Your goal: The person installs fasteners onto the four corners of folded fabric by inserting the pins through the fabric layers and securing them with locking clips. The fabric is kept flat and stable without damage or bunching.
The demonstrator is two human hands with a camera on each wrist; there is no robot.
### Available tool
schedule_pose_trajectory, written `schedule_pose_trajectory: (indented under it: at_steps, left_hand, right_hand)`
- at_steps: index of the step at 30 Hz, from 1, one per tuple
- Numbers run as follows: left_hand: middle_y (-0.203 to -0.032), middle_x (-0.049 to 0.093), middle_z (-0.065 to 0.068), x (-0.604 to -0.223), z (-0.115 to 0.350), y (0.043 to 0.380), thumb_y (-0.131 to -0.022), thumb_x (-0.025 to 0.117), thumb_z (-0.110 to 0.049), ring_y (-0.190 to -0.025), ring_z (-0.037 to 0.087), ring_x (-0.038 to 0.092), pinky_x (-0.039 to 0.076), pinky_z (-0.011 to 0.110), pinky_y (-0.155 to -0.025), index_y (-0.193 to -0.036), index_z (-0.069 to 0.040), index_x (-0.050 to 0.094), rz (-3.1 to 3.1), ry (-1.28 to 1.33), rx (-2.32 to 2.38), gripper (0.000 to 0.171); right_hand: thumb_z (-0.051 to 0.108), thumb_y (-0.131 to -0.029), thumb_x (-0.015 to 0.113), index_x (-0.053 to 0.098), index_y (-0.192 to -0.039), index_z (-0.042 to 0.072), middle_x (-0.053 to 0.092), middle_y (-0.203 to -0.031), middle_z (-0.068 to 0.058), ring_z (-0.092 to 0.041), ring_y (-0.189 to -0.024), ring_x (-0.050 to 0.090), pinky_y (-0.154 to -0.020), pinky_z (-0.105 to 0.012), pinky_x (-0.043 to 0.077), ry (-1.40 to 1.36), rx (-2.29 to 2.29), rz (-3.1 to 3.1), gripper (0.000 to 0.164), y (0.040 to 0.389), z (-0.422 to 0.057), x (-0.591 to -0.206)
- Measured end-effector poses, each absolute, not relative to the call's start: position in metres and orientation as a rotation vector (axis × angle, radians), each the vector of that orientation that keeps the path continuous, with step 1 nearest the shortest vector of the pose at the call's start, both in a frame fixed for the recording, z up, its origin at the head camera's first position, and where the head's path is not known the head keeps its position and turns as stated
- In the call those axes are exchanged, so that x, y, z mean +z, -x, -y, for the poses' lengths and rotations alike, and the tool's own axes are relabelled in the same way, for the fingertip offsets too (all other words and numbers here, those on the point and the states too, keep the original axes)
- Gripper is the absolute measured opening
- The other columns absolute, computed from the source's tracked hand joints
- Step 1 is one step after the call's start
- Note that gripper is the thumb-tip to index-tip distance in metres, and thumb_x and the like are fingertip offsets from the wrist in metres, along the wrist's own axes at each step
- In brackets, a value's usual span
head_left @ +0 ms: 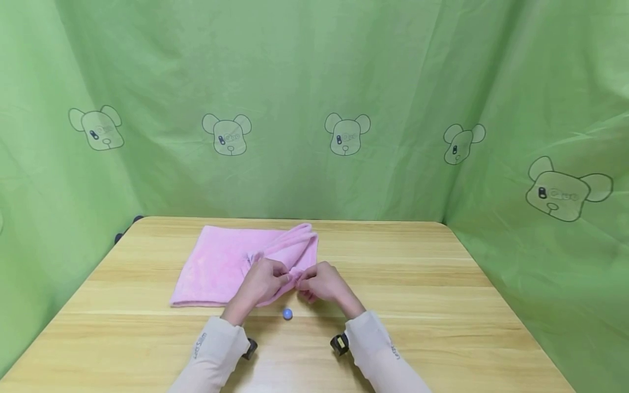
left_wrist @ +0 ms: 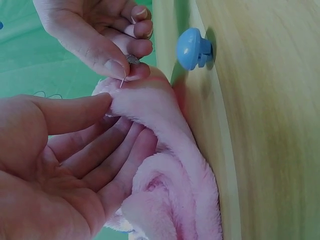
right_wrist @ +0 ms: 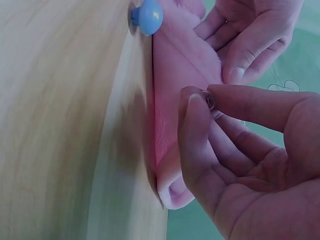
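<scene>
A folded pink plush cloth [head_left: 216, 267] lies on the table, its right end lifted and bunched between the two hands. My left hand [head_left: 265, 281] pinches the cloth's edge between thumb and fingers, the other fingers spread beneath it. Close beside it, my right hand [head_left: 325, 281] pinches a small pin with a metal head [left_wrist: 132, 59] between thumb and forefinger. In the left wrist view the pin's thin shaft points down at the cloth edge and meets it. A blue mushroom-shaped cap [head_left: 287, 314] sits on the table just in front of the cloth, between the forearms.
The wooden table [head_left: 417, 327] extends to both sides of the hands. Green curtains [head_left: 295, 65] printed with bear heads hang behind it and along its sides. Black wrist cameras are strapped under both cuffs, close over the tabletop.
</scene>
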State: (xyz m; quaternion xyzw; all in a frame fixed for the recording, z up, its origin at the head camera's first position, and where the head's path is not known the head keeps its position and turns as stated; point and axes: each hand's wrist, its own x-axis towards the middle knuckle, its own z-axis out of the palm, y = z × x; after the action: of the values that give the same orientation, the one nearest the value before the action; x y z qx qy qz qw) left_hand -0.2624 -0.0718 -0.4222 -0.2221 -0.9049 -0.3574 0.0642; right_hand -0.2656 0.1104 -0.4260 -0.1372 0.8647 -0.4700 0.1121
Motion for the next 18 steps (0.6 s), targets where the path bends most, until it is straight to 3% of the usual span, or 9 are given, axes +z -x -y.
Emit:
schedule_pose_trajectory:
  at_steps: [5, 12, 18]
  left_hand:
    - [-0.057, 0.062, -0.002, -0.4216, 0.0719, 0.2613, -0.089, 0.070, -0.012, -0.055, 0.010, 0.052, 0.013, 0.057, -0.113, -0.072, -0.010, 0.071, 2.715, 0.680, -1.084, 0.017]
    - [-0.043, 0.041, -0.011, -0.4234, 0.0726, 0.2618, -0.094, 0.061, -0.009, -0.046, 0.008, 0.045, 0.017, 0.059, -0.112, -0.056, -0.010, 0.057, 2.654, 0.686, -1.046, 0.038]
    - [-0.058, 0.062, -0.008, -0.4220, 0.0723, 0.2619, -0.092, 0.067, -0.016, -0.055, 0.006, 0.055, 0.010, 0.056, -0.114, -0.073, -0.013, 0.070, 2.721, 0.652, -1.111, 0.020]
  right_hand:
    - [0.000, -0.087, 0.065, 0.071, -0.087, -0.007, 0.068, -0.072, -0.016, -0.021, -0.060, 0.065, -0.056, -0.034, 0.059, 0.412, -1.396, -2.519, 0.009, 0.2648, -0.1101, -0.4252]
    - [-0.001, -0.088, 0.065, 0.070, -0.087, -0.008, 0.069, -0.073, -0.016, -0.022, -0.061, 0.067, -0.059, -0.035, 0.059, 0.430, -1.443, -2.476, 0.009, 0.2650, -0.1096, -0.4253]
    - [-0.004, -0.086, 0.065, 0.068, -0.088, -0.009, 0.068, -0.073, -0.016, -0.025, -0.062, 0.067, -0.060, -0.036, 0.060, 0.420, -1.496, -2.445, 0.006, 0.2660, -0.1095, -0.4278]
